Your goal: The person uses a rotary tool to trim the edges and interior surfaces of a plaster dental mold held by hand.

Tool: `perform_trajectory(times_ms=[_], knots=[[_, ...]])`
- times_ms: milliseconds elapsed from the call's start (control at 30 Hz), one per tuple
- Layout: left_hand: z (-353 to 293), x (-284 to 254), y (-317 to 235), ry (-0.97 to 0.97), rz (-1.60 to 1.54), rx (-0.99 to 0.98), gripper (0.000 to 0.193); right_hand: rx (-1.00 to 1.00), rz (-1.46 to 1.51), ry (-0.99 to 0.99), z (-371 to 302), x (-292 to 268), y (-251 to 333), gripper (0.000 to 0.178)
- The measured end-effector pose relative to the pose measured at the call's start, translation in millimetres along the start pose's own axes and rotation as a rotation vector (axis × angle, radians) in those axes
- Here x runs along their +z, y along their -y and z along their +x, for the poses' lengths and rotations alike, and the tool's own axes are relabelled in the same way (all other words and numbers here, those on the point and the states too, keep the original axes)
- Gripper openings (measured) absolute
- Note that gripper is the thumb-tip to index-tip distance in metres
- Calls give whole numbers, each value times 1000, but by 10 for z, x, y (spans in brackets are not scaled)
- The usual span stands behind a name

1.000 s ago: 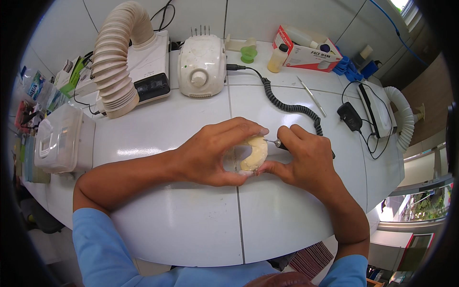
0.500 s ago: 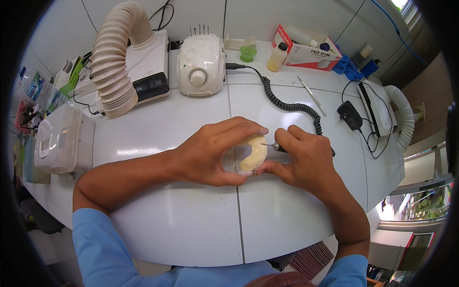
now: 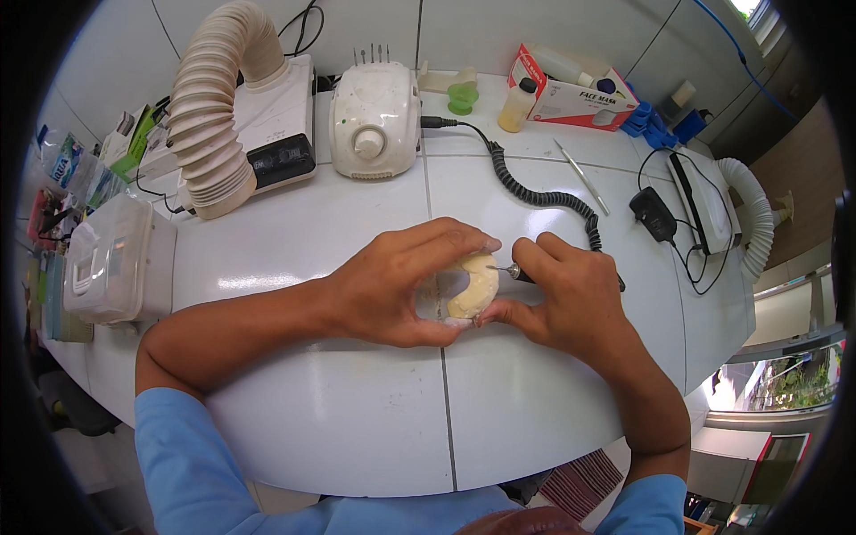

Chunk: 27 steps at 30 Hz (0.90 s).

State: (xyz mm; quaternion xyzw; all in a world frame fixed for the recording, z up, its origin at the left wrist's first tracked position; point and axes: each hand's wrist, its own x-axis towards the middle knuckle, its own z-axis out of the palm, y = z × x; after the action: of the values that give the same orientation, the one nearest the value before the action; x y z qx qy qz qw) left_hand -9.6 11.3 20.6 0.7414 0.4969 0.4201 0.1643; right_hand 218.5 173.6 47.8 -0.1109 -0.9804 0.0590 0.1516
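A pale yellow, horseshoe-shaped dental cast [image 3: 481, 287] is held above the white table, its open side facing left. Thumb and fingers of my left hand [image 3: 406, 281] grip it at its near and far ends. My right hand [image 3: 571, 294] is closed round a dark rotary handpiece [image 3: 520, 274], most of which the fingers hide. The handpiece's thin metal bit points left at the cast's right rim, touching it or very close. My right thumb rests against the cast's near edge. A black coiled cord [image 3: 544, 198] runs from the right hand to a white control unit [image 3: 374, 125].
Left of the control unit stands a white machine with a ribbed hose [image 3: 209, 116]. A clear plastic box [image 3: 120, 259] sits at the left edge. Behind are a small bottle [image 3: 517, 107] and mask box [image 3: 584, 98]. A thin white tool [image 3: 581, 176] lies right of the cord.
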Motion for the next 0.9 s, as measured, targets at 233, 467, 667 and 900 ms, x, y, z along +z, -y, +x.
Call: perform_trajectory(times_ms=[233,467,667,900], knots=[[-2,7,10,-3,2,3,85,-5,0,-7,-1,7,-9,69],[2,6,5,-12,9,9,84,6,6,21,-12,8,-8,69],[0,9,10,-18,10,3,84,4,-3,-4,-11,10,-13,67],[5,8,12,-26,21,17,84,3,-4,-10,-10,11,-8,66]])
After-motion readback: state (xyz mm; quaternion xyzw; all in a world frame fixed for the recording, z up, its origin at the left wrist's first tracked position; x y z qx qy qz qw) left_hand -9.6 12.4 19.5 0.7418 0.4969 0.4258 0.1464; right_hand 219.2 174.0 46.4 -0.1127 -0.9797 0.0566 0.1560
